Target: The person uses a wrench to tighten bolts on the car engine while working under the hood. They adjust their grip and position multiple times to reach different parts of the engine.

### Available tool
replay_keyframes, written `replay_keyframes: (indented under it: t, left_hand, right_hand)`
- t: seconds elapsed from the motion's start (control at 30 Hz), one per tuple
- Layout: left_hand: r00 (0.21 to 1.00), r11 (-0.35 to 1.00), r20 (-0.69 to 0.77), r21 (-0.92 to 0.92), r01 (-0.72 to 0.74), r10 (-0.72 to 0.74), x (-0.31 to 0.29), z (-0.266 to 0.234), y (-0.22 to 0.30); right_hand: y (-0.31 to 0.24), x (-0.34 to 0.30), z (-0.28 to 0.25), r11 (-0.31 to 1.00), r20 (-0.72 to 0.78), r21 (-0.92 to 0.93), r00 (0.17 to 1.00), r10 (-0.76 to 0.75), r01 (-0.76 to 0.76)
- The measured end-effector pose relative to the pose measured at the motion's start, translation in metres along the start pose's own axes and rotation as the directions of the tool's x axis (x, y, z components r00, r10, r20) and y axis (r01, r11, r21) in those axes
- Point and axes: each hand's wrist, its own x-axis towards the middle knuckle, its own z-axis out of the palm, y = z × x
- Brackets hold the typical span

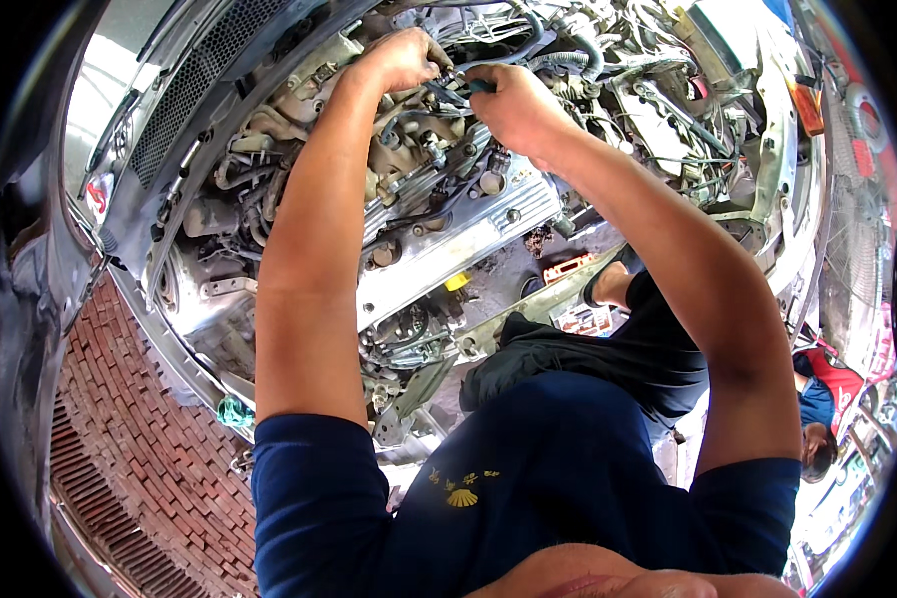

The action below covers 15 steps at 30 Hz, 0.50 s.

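Gripping the green piece (482, 87), the closed right hand (516, 106) may drop it into the engine (458, 237) if grasp loosens; what the curled left hand (405, 60) holds, I cannot tell.

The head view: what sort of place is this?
Probably a vehicle repair workshop or yard: a silver metal engine lies exposed, the bare left hand and right hand reach in at its far side, and red brick paving shows at lower left.
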Motion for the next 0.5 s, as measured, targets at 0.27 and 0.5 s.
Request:
replay_keyframes:
  t: [0.27, 0.5]
  left_hand:
    - [1.0, 1.0, -0.019, 0.019, 0.004, -0.004, -0.001, -0.002, 0.005]
    - [0.999, 0.998, -0.055, 0.058, 0.006, -0.003, 0.004, 0.002, -0.001]
  right_hand:
    - [0.007, 0.005, 0.008, 0.937, -0.054, 0.342, 0.995, 0.087, -0.063]
    - [0.026, 0.008, -0.021, 0.881, -0.004, -0.406, 0.963, -0.269, 0.244]
